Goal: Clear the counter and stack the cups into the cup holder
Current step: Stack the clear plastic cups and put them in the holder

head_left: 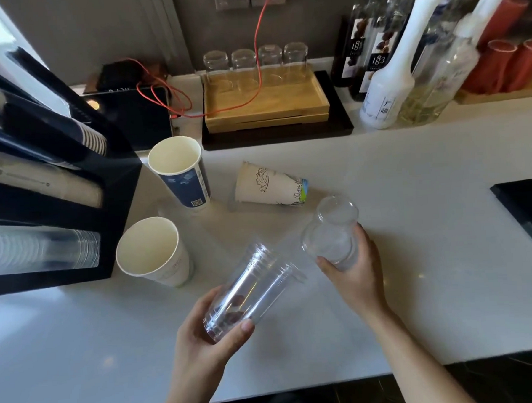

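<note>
Two clear plastic cups are lifted over the white counter (pixel 411 169), one per hand. Left of them, the black cup holder (pixel 116 190) keeps stacks lying sideways in its slots. The left hand (pixel 204 343) wraps its fingers round the base of a tall clear cup (pixel 254 288), long axis tilted, mouth pointing up and right. The right hand (pixel 355 273) curls round a rounder clear cup (pixel 331 235). Three paper cups sit beyond: a white one (pixel 153 253) and a blue one (pixel 180 172) upright, a printed one (pixel 270 185) lying on its side.
</note>
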